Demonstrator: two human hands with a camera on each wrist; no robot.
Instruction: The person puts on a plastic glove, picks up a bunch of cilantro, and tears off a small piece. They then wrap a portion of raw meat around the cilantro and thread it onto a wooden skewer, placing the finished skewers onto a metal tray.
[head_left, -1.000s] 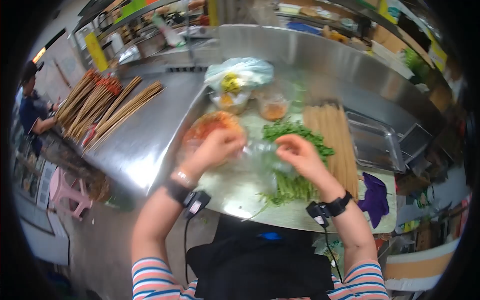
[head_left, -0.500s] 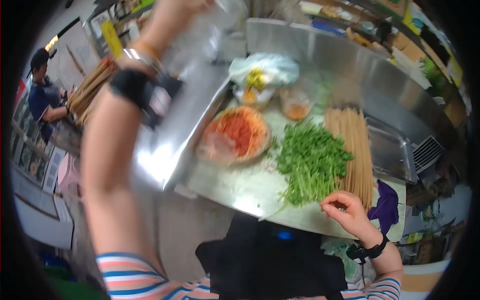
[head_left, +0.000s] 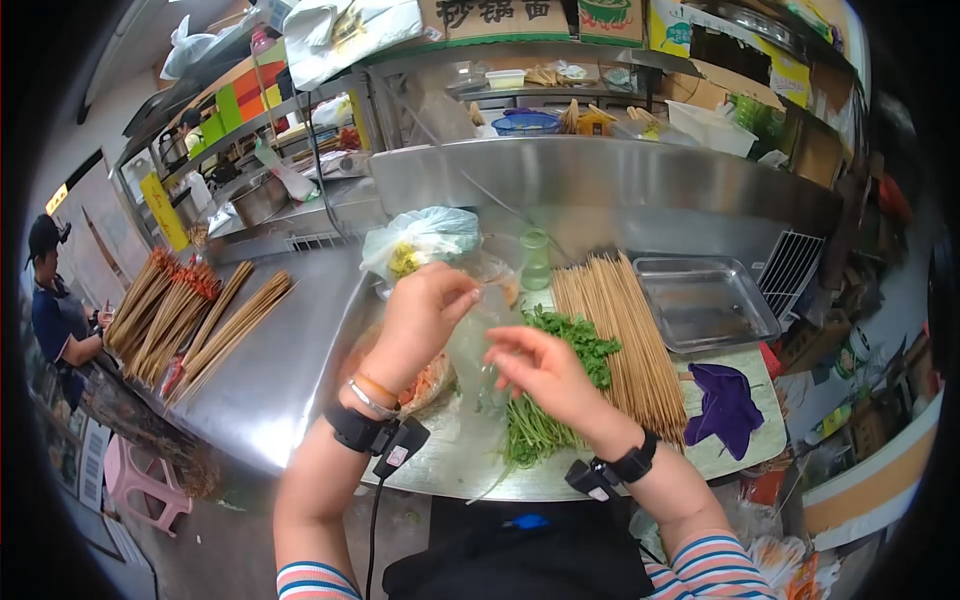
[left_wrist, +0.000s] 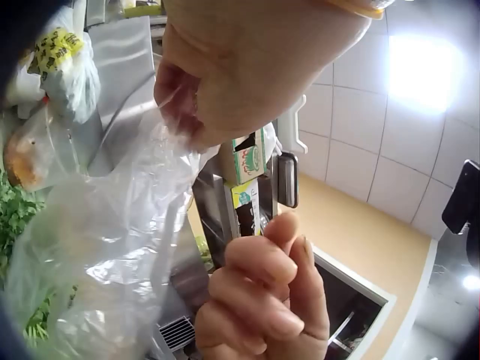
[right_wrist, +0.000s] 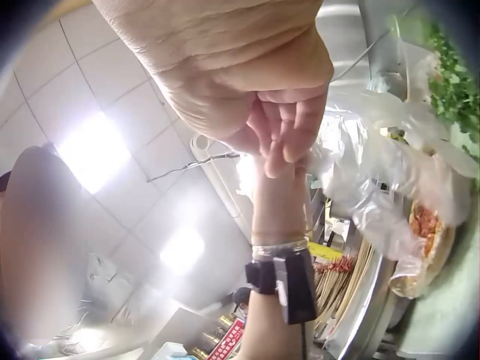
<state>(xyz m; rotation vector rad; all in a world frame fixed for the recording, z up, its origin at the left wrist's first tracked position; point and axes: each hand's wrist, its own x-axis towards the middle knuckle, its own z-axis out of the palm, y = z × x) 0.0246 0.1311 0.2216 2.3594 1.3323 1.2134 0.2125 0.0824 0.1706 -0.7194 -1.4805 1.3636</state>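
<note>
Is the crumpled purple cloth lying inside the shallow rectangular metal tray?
No, the crumpled purple cloth lies on the counter, outside the shallow rectangular metal tray and apart from it.

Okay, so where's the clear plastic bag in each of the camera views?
Head: the plastic bag is at centre, hanging from the left hand, left of the greens.
Left wrist: lower left, under the left hand.
Right wrist: right of centre, beyond the right hand.
Shared landmark: the greens, in all three.
</note>
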